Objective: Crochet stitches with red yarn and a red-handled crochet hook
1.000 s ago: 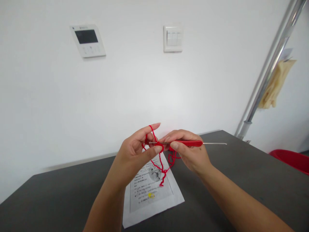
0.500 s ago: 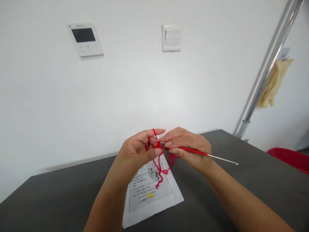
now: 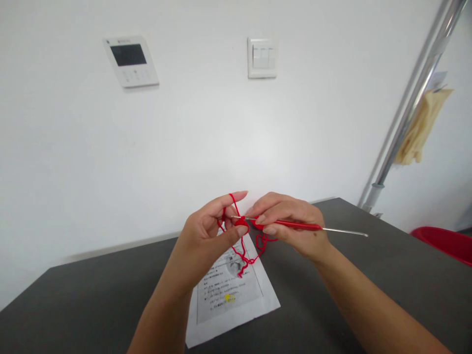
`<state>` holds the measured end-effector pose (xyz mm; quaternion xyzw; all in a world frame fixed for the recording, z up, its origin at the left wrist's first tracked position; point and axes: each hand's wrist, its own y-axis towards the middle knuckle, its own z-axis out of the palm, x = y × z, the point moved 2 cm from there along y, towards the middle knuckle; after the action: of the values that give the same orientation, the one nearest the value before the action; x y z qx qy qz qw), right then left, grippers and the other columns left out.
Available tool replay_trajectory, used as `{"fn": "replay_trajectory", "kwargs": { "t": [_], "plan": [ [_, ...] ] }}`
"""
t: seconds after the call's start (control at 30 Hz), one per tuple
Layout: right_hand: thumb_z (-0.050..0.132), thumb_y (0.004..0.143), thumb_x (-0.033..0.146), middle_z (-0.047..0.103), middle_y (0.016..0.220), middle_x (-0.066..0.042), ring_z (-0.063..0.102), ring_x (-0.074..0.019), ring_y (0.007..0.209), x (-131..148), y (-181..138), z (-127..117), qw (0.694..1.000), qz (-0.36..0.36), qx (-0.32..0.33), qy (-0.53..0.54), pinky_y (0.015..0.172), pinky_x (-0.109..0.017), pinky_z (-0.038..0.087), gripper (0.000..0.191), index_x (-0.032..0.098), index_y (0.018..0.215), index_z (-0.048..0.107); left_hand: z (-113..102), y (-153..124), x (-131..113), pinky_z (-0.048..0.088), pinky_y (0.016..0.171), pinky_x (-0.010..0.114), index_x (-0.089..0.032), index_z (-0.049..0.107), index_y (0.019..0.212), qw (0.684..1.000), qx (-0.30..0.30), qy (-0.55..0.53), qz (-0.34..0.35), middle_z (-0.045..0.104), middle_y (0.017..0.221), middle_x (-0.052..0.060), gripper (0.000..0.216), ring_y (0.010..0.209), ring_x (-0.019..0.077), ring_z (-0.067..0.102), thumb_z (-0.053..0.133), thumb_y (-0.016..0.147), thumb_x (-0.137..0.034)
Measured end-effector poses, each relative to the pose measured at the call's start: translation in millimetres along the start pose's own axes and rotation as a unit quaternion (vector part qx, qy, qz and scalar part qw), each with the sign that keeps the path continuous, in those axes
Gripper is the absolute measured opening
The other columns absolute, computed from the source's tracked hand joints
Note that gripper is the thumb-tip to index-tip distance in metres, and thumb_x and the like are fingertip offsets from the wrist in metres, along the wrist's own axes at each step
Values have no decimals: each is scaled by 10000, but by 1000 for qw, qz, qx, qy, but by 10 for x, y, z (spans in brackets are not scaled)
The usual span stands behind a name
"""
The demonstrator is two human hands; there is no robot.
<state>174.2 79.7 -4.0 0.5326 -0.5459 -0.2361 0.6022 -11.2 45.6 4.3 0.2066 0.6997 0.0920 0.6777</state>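
A small red crochet piece (image 3: pixel 241 224) is pinched between the thumb and fingers of my left hand (image 3: pixel 211 223). Red yarn (image 3: pixel 233 199) runs over that hand's raised index finger, and loose strands dangle below. My right hand (image 3: pixel 293 221) grips a crochet hook (image 3: pixel 300 225) by its red handle. The hook's thin metal tip meets the top of the piece, and its other metal end points out to the right. Behind the right fingertips sits more red yarn, partly hidden.
Below the hands a printed sheet (image 3: pixel 236 314) with a yellow mark lies on the dark table (image 3: pixel 99 300). The white wall holds a panel with a screen (image 3: pixel 131 61) and a light switch (image 3: pixel 261 58). A metal pole (image 3: pixel 409 118) and a red seat (image 3: pixel 442 241) are at right.
The hook has turned a little flatter, and its free end has shifted slightly right and up. My left index finger has lifted slightly. The dangling yarn end hangs higher.
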Motion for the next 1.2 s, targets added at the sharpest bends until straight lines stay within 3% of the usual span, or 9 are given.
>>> {"fn": "replay_trajectory", "kwargs": {
  "t": [0.37, 0.7, 1.2],
  "plan": [
    [750, 912, 214, 817, 1034, -70, 763, -186, 953, -14, -31, -16, 994, 45, 15, 101, 823, -327, 624, 131, 263, 1022, 804, -1, -28, -69, 478, 720, 283, -223, 736, 1250, 998, -21, 47, 27, 611, 759, -18, 460, 712, 134, 562, 809, 795, -235],
    [714, 941, 227, 820, 1029, -72, 774, -199, 963, 31, -26, -55, 995, 43, 8, 94, 834, -344, 629, 108, 254, 1008, 794, -21, -51, -86, 465, 708, 257, -243, 736, 1235, 995, -49, 68, 45, 614, 774, -28, 430, 717, 116, 554, 797, 810, -217],
    [725, 934, 202, 818, 1043, -59, 763, -173, 975, 21, -21, -9, 991, 37, 3, 131, 844, -304, 616, 138, 258, 1034, 802, -16, -64, -91, 465, 709, 249, -258, 729, 1236, 996, -36, 64, 46, 609, 774, -37, 421, 725, 106, 558, 788, 823, -209]
  ]
}}
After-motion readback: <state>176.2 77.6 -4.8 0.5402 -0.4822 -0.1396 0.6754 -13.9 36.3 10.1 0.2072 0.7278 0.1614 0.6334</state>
